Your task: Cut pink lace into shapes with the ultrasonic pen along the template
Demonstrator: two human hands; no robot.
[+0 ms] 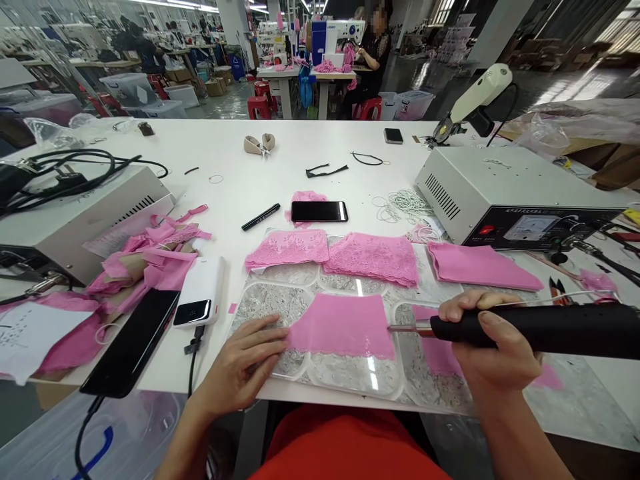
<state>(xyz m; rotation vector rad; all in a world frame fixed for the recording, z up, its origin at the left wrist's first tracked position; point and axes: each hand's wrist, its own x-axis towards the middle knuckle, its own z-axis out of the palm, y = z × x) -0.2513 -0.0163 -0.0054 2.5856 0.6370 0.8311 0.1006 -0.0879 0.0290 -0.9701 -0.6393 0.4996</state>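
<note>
A flat pink fabric piece (350, 323) with a scalloped lower edge lies on a clear plastic template (345, 380) with rounded sections, over a marbled sheet. My left hand (250, 360) rests flat at the fabric's left end, fingers stretched out, fingertips touching its edge. Wrapped in my right hand (493, 340) is a black-handled spot-welding gun (565, 328). Its thin metal tip points left and sits at the fabric's right edge; whether it presses down I cannot tell. Another pink piece (440, 350) lies partly hidden behind my right hand.
Pink lace stacks (373, 259) and folded pink fabric (483, 265) lie behind the template. A metered control box (520, 193) stands right, another box (85, 213) left. A phone (319, 211), marker (261, 217), power bank (200, 293) and snips (260, 145) lie about.
</note>
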